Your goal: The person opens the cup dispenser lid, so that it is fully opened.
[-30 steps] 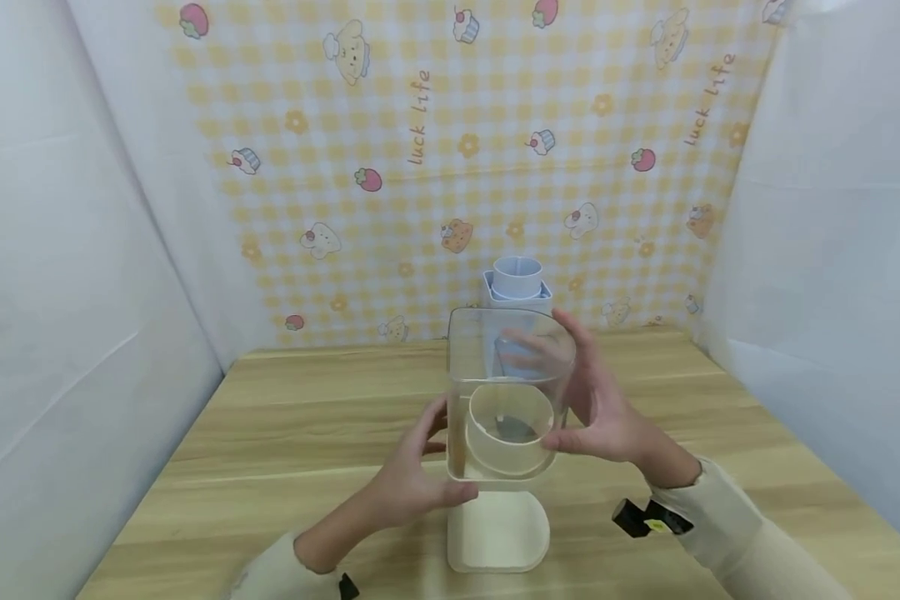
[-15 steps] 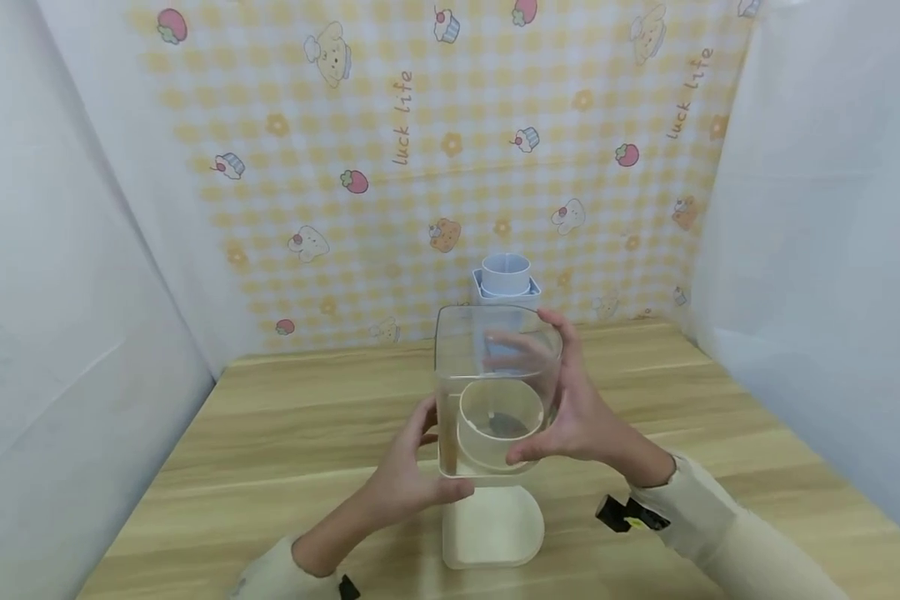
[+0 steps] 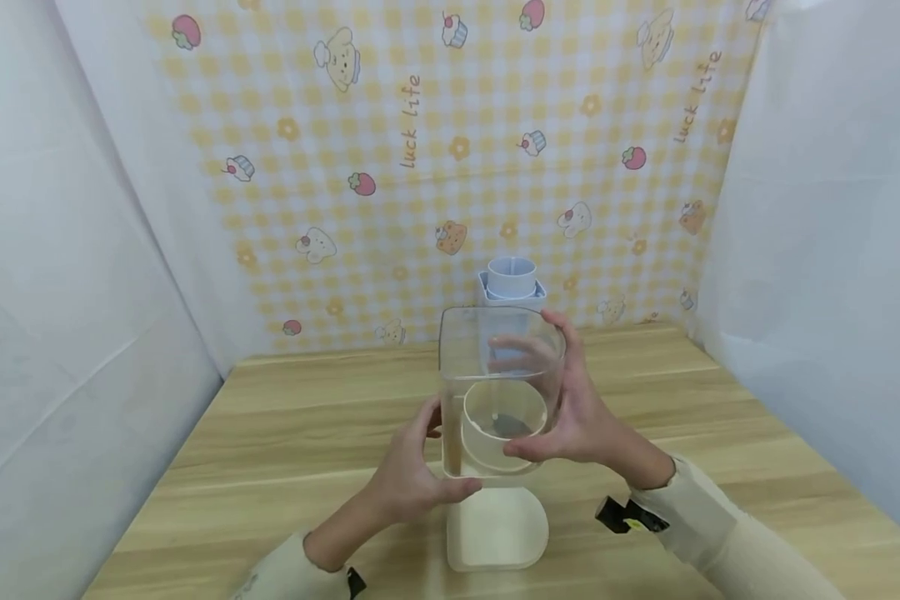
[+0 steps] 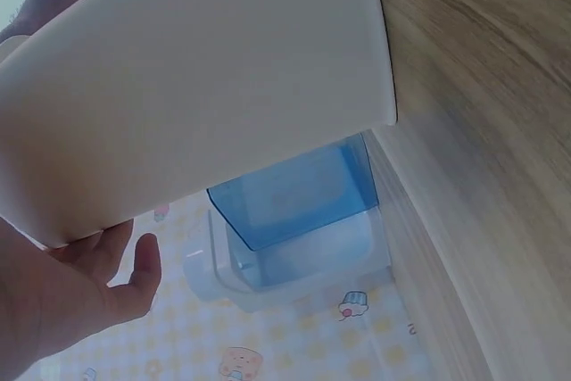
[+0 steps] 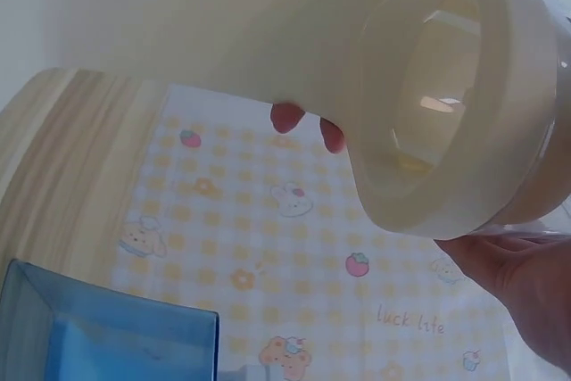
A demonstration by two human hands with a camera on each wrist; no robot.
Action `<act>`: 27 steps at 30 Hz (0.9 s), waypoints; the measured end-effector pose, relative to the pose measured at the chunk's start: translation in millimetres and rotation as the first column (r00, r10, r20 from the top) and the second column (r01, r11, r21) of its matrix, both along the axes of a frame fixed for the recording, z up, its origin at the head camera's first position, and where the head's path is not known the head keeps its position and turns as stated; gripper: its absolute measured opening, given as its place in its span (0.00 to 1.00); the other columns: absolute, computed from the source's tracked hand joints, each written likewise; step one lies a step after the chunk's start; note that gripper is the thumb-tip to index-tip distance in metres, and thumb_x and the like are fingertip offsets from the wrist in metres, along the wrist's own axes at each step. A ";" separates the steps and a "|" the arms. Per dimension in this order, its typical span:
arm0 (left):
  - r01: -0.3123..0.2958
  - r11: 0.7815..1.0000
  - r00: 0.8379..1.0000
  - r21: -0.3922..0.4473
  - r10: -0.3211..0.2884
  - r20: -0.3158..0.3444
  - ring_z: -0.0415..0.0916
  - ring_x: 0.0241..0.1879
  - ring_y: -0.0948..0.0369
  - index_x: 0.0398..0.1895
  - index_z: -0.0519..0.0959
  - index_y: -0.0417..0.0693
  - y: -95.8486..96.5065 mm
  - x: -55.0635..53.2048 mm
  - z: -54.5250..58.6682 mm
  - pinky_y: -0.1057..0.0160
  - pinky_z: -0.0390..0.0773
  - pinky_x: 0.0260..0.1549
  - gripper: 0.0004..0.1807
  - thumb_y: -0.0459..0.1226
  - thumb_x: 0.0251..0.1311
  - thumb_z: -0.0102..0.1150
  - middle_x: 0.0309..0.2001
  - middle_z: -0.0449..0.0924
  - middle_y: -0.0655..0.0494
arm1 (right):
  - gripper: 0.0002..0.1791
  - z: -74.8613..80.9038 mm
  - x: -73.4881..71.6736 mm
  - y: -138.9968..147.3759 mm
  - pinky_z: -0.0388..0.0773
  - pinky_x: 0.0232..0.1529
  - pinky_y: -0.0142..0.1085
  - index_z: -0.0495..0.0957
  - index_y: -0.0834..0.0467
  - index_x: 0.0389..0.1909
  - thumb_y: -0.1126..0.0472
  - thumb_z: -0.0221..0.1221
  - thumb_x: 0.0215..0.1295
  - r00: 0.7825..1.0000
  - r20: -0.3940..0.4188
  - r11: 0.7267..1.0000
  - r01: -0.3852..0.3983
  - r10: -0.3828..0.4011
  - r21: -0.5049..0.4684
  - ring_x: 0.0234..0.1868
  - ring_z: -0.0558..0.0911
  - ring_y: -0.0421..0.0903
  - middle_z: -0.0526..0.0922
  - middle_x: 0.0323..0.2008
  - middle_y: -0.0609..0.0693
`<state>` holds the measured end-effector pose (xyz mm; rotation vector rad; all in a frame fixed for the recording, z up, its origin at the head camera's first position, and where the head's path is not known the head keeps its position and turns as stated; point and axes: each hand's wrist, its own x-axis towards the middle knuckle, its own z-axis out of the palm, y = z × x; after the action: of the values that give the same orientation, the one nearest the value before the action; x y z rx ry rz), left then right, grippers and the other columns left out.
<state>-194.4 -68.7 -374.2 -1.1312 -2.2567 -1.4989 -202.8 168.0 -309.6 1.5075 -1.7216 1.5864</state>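
Observation:
A clear, round-fronted plastic container (image 3: 465,346) sits at the top of a cream stand, whose flat base (image 3: 497,529) rests on the table. Through the clear wall shows a cream ring (image 3: 487,446); its wide opening faces the camera in the right wrist view. My left hand (image 3: 412,471) holds the container's lower left, thumb along the bottom front edge. My right hand (image 3: 581,412) grips the right side, thumb across the front and fingers behind, seen through the plastic. In the left wrist view the stand's broad cream panel (image 4: 205,78) hides part of the left fingers (image 4: 111,247).
Behind the container stands a similar light-blue holder (image 3: 512,279) with a round ring on top, partly covered. In the right wrist view its blue see-through part (image 5: 125,327) shows. A checked cloth (image 3: 330,125) hangs behind the wooden table (image 3: 292,417), with white curtains on both sides.
My right thumb has slid left across the container's front. The head view has shifted slightly; the stand and my left hand have stayed nearly in place.

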 end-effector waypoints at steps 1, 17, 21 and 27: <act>-0.006 1.000 1.000 0.003 0.006 -0.006 0.75 0.53 0.60 0.69 0.64 0.50 0.5 -0.3 -0.4 0.51 0.76 0.49 0.48 0.49 0.42 0.75 0.54 0.79 0.64 | 0.66 0.0 -0.7 -0.5 0.77 0.57 0.44 0.32 0.62 0.72 0.55 0.76 0.50 1.000 -0.005 1.000 0.006 -0.006 0.000 0.60 0.77 0.55 0.68 0.66 0.60; -0.049 0.998 0.993 0.048 0.054 -0.110 0.79 0.48 0.60 0.66 0.69 0.47 4.9 -7.6 -8.9 0.55 0.80 0.37 0.50 0.69 0.46 0.64 0.50 0.82 0.61 | 0.66 -3.8 -4.7 -1.4 0.79 0.54 0.41 0.32 0.66 0.69 0.52 0.76 0.49 0.993 -0.103 0.998 0.056 -0.059 -0.032 0.58 0.77 0.54 0.68 0.65 0.60; -0.053 0.997 0.987 0.054 0.060 -0.146 0.79 0.48 0.60 0.66 0.68 0.46 5.5 -7.7 -6.5 0.56 0.80 0.35 0.51 0.71 0.47 0.61 0.50 0.82 0.59 | 0.66 -2.7 -6.0 -1.4 0.78 0.54 0.40 0.33 0.65 0.70 0.53 0.77 0.48 0.992 -0.125 0.998 0.026 -0.032 -0.048 0.59 0.77 0.52 0.67 0.65 0.60; -0.043 0.997 0.987 0.057 0.052 -0.155 0.79 0.47 0.60 0.66 0.68 0.46 5.2 -9.3 -7.0 0.59 0.80 0.35 0.50 0.69 0.48 0.63 0.49 0.83 0.58 | 0.66 -2.6 -6.5 -1.2 0.79 0.54 0.42 0.33 0.65 0.69 0.54 0.77 0.47 0.990 -0.138 0.998 0.022 -0.029 -0.053 0.57 0.78 0.53 0.66 0.65 0.61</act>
<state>-203.6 -63.6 -381.2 -1.1295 -2.1119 -1.3919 -209.3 166.8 -312.2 1.5266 -1.6061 1.4651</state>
